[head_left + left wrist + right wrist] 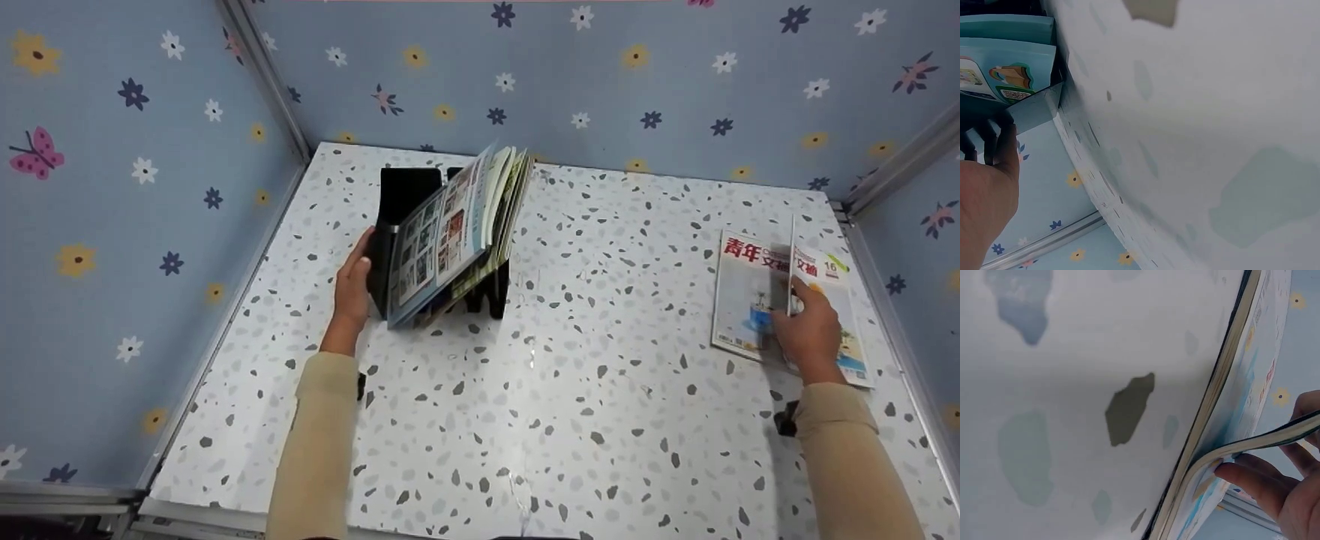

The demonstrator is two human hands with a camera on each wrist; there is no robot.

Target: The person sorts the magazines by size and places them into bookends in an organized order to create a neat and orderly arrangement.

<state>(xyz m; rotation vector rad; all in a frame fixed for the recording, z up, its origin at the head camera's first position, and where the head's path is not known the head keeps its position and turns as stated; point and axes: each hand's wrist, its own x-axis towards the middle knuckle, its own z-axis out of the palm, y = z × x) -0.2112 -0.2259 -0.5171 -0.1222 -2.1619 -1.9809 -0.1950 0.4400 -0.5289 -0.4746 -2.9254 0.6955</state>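
Observation:
My left hand (352, 292) lies along the outer left side of a black bookend (380, 270), fingers extended against it. In the left wrist view the fingers (1005, 138) touch its smooth upright plate (1039, 109). Several magazines and booklets (450, 232) lean to the right in the bookend, a clear-covered one foremost. At the right, my right hand (814, 330) pinches a thin magazine (792, 251) between thumb and fingers, raised nearly on edge. Under it lie magazines (739, 300) with red Chinese titles. The right wrist view shows the held magazine (1264, 439) bending upward from the others.
The white speckled table (600, 420) spans the space between the two groups of magazines. Blue flowered panels (540, 82) stand behind and at both sides. A metal frame post (270, 82) rises at the back left corner.

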